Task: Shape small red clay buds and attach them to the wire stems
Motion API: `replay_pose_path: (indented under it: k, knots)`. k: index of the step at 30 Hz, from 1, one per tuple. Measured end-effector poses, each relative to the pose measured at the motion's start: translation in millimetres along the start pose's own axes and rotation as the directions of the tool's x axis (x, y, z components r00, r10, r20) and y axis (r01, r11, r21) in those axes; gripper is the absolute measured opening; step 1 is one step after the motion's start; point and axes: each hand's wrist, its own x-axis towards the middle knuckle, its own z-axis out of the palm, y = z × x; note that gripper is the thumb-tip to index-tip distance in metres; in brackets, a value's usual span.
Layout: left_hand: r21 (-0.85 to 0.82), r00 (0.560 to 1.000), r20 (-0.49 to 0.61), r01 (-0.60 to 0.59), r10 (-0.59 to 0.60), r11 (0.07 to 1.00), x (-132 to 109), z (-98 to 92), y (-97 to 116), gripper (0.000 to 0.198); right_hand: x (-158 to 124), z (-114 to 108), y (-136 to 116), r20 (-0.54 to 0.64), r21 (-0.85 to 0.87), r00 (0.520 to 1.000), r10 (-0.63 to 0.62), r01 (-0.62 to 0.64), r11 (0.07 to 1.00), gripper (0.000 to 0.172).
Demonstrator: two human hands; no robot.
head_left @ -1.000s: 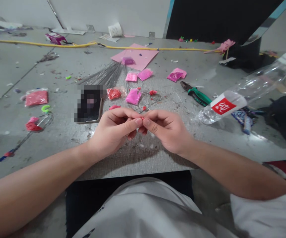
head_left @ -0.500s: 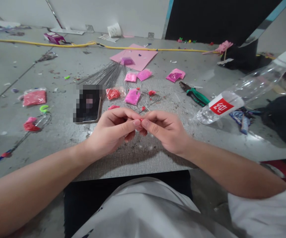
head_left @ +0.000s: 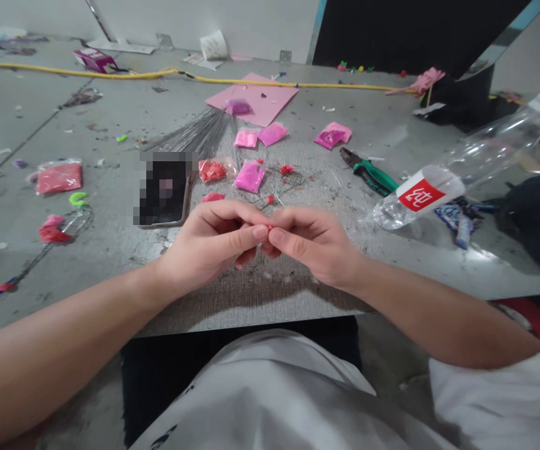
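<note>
Thumbs and fingertips of my left hand (head_left: 218,242) and my right hand (head_left: 317,245) meet above the table's front part, both closed in a pinch. Between them a tiny bit of red modelling clay (head_left: 270,228) shows; the fingers hide most of it. Just beyond lie thin wires with a red clay lump (head_left: 287,169) and a smaller red clay piece (head_left: 270,200). A bag of magenta clay (head_left: 250,177) and an opened bag of red clay (head_left: 212,170) are close by. Left of my left hand lies a phone (head_left: 164,194), its screen partly blurred out.
A clear plastic bottle (head_left: 479,156) lies at the right, beside green-handled pliers (head_left: 368,173). A wire bundle (head_left: 199,134) reaches toward pink paper (head_left: 270,103). A yellow cable (head_left: 139,75) crosses the back. At left are a red clay bag (head_left: 60,177) and a wire figure with red clay (head_left: 54,230).
Both hands stay pinched together on the red clay, with only a slight shift of the fingers. The whole view has moved a little, so the table things appear slightly higher.
</note>
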Motion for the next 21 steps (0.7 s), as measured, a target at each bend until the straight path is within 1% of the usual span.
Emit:
replay_pose_path:
  k: [6, 10, 15, 18, 21]
  knots:
    - [-0.015, 0.999, 0.043, -0.005, 0.006, 1.000, 1.9, 0.9, 0.0, 0.007, -0.6, -0.1, -0.8, 0.002, -0.034, 1.000, -0.011, 0.011, 0.999, 0.022]
    - [-0.025, 0.999, 0.036, -0.014, 0.015, 1.000, 2.1, 2.3, 1.1, 0.008, -1.5, -0.8, -0.3, 0.009, -0.043, 0.999, -0.047, 0.047, 0.998, 0.017]
    - [-0.003, 0.999, 0.031, 0.008, -0.008, 1.000, 0.5, 0.6, 0.7, 0.010, -1.7, -1.3, 0.1, 0.017, -0.035, 0.996, -0.092, 0.093, 0.995, 0.015]
    - [0.010, 0.998, 0.066, 0.008, -0.008, 1.000, 0.6, -1.4, 1.3, 0.011, -1.5, -2.4, 0.4, 0.019, -0.039, 0.995, -0.093, 0.094, 0.995, 0.013]
    - [0.011, 0.993, 0.115, 0.002, -0.003, 1.000, 1.2, -2.7, 3.1, 0.012, -1.2, -3.3, 1.0, 0.014, -0.059, 0.997, -0.076, 0.077, 0.995, 0.016]
